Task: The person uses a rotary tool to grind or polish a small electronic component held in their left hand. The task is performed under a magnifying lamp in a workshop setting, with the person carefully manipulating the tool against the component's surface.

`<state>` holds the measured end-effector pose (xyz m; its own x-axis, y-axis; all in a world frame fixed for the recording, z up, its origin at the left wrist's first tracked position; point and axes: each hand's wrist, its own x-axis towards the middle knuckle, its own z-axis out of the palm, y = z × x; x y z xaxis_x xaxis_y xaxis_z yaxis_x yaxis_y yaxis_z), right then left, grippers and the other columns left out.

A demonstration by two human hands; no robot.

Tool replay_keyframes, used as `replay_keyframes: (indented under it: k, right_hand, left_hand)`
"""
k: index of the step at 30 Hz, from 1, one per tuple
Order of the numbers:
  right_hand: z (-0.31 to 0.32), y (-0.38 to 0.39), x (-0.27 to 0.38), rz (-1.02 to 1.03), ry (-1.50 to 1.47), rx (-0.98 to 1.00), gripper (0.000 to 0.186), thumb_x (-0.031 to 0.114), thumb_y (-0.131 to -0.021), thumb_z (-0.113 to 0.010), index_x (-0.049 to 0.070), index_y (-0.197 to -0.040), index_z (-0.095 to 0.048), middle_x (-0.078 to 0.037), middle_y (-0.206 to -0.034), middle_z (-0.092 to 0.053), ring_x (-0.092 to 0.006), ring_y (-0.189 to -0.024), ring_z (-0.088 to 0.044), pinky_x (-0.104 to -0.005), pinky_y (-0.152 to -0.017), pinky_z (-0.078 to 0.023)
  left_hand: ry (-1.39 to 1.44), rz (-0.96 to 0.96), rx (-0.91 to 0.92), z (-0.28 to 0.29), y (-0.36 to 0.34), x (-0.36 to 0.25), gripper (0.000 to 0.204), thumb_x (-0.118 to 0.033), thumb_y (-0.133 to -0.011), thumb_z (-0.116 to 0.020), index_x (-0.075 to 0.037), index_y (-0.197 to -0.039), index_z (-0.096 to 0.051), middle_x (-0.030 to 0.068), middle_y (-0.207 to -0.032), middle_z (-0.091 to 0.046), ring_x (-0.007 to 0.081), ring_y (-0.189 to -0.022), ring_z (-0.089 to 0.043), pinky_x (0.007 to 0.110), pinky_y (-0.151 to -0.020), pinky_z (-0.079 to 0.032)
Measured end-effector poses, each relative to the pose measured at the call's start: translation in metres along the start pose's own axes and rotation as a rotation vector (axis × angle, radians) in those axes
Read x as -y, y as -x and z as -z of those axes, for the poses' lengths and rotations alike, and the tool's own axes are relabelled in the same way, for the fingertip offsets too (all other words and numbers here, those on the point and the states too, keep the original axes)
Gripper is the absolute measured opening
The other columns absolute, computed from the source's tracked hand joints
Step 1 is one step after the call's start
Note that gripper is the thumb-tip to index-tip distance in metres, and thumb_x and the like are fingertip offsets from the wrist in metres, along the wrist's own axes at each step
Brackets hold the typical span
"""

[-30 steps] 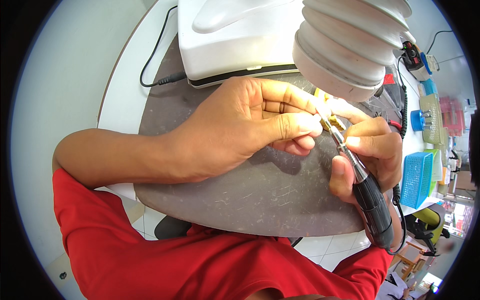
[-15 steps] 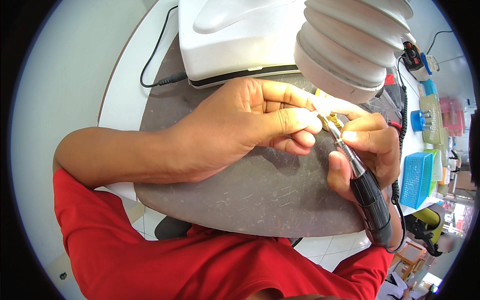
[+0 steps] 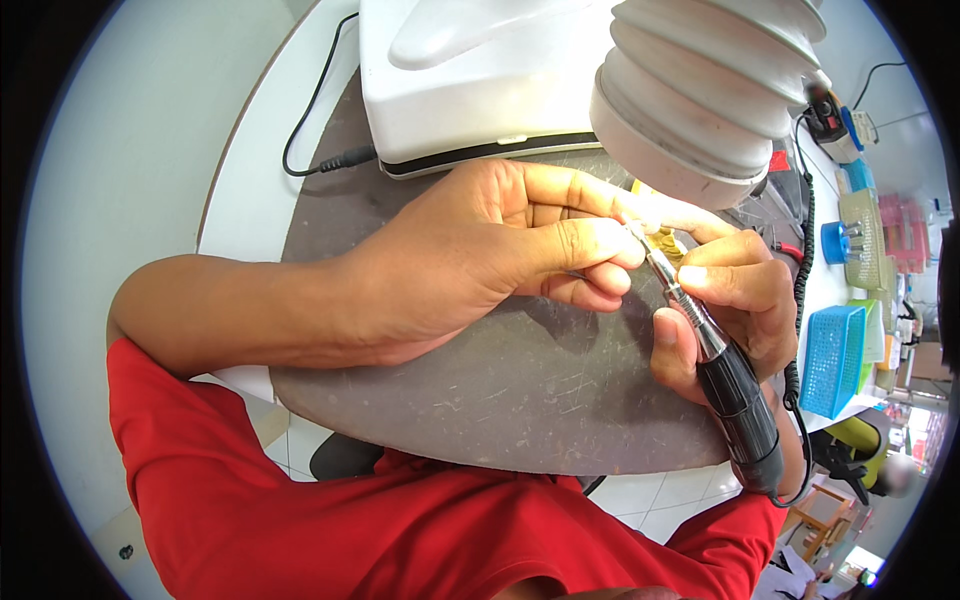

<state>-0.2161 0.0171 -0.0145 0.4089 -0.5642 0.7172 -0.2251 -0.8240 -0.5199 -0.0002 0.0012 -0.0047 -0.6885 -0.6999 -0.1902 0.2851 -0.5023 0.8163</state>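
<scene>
My left hand [image 3: 500, 245] has its thumb and fingers closed at a small item, too bright and covered to make out, under the lamp light. My right hand [image 3: 750, 285] grips a black and silver rotary handpiece [image 3: 738, 405], whose metal tip meets the left fingertips. Just behind that tip is a yellow piece [image 3: 668, 242], partly hidden by the fingers. Both hands are over a scuffed grey work surface [image 3: 470, 410], below a white ribbed hose nozzle [image 3: 700, 100].
A white machine [image 3: 470, 100] with a plugged cable sits at the back. Along the right stand a blue holder [image 3: 835, 243], a blue basket [image 3: 833, 360] and other trays. A chair [image 3: 855, 445] and part of another person [image 3: 785, 580] show at the lower right.
My right hand and the handpiece have shifted slightly left, with the handpiece's tip higher among the left fingertips. My left hand has barely moved.
</scene>
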Motion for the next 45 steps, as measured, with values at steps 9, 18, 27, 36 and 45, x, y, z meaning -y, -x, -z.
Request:
replay_keyframes:
  k: [9, 18, 27, 36, 45]
  right_hand:
    - [0.007, -0.001, 0.007, -0.074, 0.070, 0.147, 0.029, 0.006, -0.078, -0.065, -0.001, -0.099, -0.047, -0.014, -0.088, -0.052, -0.0359, -0.093, -0.060, -0.0406, -0.084, -0.046]
    - [0.006, -0.001, 0.005, -0.051, 0.058, 0.140, 0.029, 0.005, -0.078, -0.065, -0.002, -0.099, -0.047, -0.015, -0.089, -0.052, -0.0341, -0.091, -0.060, -0.0388, -0.083, -0.046]
    - [0.006, -0.001, 0.007, -0.116, 0.075, 0.139, 0.029, 0.005, -0.078, -0.066, -0.002, -0.098, -0.046, -0.015, -0.089, -0.052, -0.0379, -0.092, -0.060, -0.0414, -0.083, -0.047]
    - [0.004, -0.002, 0.004, -0.028, 0.059, 0.111, 0.029, 0.005, -0.076, -0.067, -0.002, -0.097, -0.049, -0.015, -0.087, -0.054, -0.0338, -0.089, -0.061, -0.0372, -0.080, -0.047]
    - [0.006, -0.003, 0.008, -0.106, 0.110, 0.154, 0.029, 0.006, -0.078, -0.065, -0.001, -0.098, -0.046, -0.016, -0.089, -0.052, -0.0345, -0.093, -0.059, -0.0380, -0.082, -0.046]
  left_hand:
    - [0.031, 0.016, -0.002, 0.000, 0.001, -0.001, 0.024, -0.013, -0.092, -0.054, 0.001, -0.111, -0.057, 0.0039, -0.096, -0.059, 0.0074, -0.082, -0.057, 0.025, -0.080, -0.052]
    - [0.034, 0.021, 0.002, 0.000, 0.001, -0.001, 0.023, -0.014, -0.092, -0.054, 0.000, -0.110, -0.056, 0.0039, -0.096, -0.058, 0.0076, -0.084, -0.057, 0.026, -0.080, -0.052]
    - [0.047, 0.023, -0.005, 0.001, 0.001, 0.000, 0.023, -0.014, -0.092, -0.054, 0.000, -0.111, -0.056, 0.0037, -0.097, -0.058, 0.0076, -0.083, -0.057, 0.026, -0.080, -0.052]
    - [0.062, 0.033, 0.002, -0.001, 0.002, -0.001, 0.024, -0.014, -0.092, -0.054, 0.000, -0.112, -0.056, 0.0043, -0.098, -0.058, 0.0079, -0.084, -0.057, 0.026, -0.080, -0.053]
    - [0.063, 0.035, -0.007, -0.001, 0.004, -0.001, 0.025, -0.015, -0.092, -0.054, 0.000, -0.113, -0.055, 0.0046, -0.098, -0.058, 0.0085, -0.085, -0.058, 0.027, -0.080, -0.053]
